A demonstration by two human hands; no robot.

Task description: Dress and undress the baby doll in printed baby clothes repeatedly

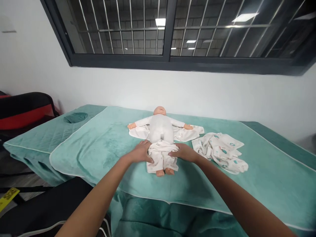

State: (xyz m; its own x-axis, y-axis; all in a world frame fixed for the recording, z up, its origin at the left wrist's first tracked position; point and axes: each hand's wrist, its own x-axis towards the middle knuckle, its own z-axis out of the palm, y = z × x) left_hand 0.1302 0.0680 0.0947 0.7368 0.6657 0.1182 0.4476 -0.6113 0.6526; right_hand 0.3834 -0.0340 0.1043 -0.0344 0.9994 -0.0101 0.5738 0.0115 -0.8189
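Observation:
A baby doll (161,126) lies on its back on the green bed cover, its head toward the wall and its arms spread. Small white printed pants (162,152) cover its legs up to the hips, and its feet stick out below. My left hand (142,152) grips the left side of the pants, thumb in front and fingers behind. On the other side, my right hand (183,152) pinches the pants near the waist. Beneath the doll's arms a white baby top (186,133) lies spread open.
A crumpled printed baby cloth (221,151) lies right of the doll. The green bed cover (106,154) has a face hole (75,117) at its left end. A black and red chair (27,110) stands at the left. Behind the bed are a white wall and a barred window (168,59).

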